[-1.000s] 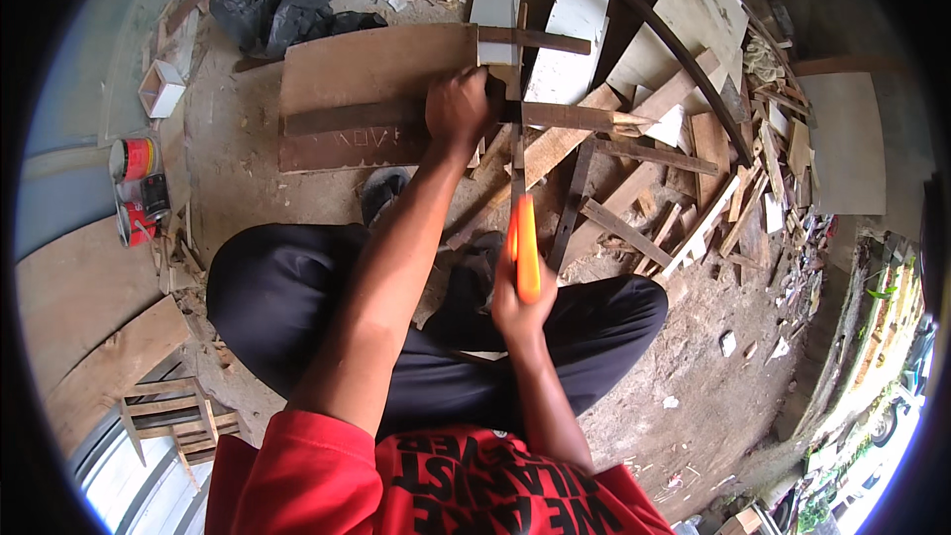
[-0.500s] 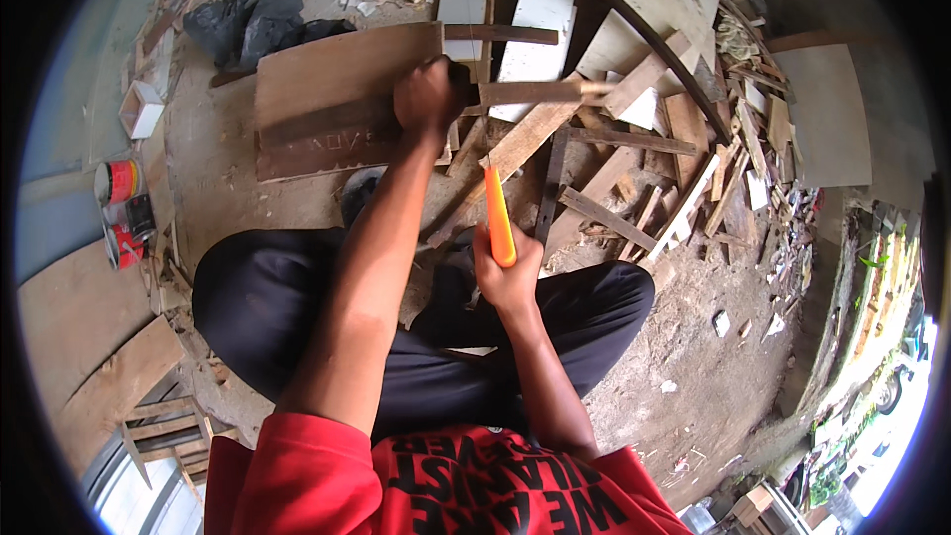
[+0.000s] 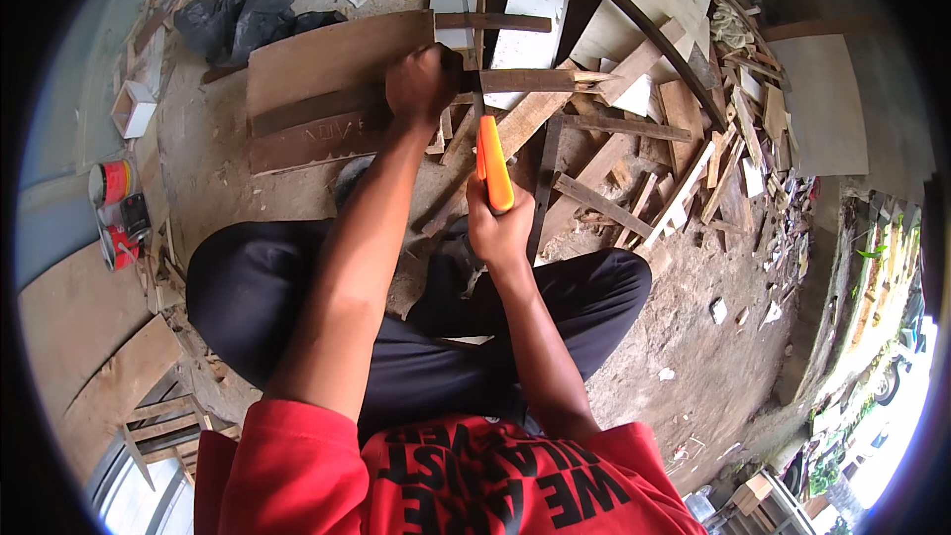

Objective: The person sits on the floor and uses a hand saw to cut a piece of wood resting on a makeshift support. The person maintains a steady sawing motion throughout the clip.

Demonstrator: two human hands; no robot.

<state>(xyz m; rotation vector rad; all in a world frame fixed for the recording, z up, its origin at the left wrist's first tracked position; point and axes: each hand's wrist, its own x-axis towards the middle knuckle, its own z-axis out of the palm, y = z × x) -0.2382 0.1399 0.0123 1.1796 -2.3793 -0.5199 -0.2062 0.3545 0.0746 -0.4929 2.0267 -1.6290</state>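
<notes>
Head view: a big board (image 3: 337,50) lies near eleven o'clock, probably stiff and heaviest. Across it a long stick (image 3: 530,82), running from ten to one, looks hard and light; hold it near the saw (image 3: 492,154), where the left hand (image 3: 422,87) seems closed around it. At twelve, the right hand (image 3: 500,233) grips the saw's orange handle (image 3: 498,186).

Dusty floor (image 3: 634,416), black plastic bag (image 3: 233,25), scattered wood scraps (image 3: 604,204), small white fragments (image 3: 718,311)

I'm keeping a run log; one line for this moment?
left hand: on dark wood strip; right hand: gripping orange saw handle; blade: across strip
</notes>
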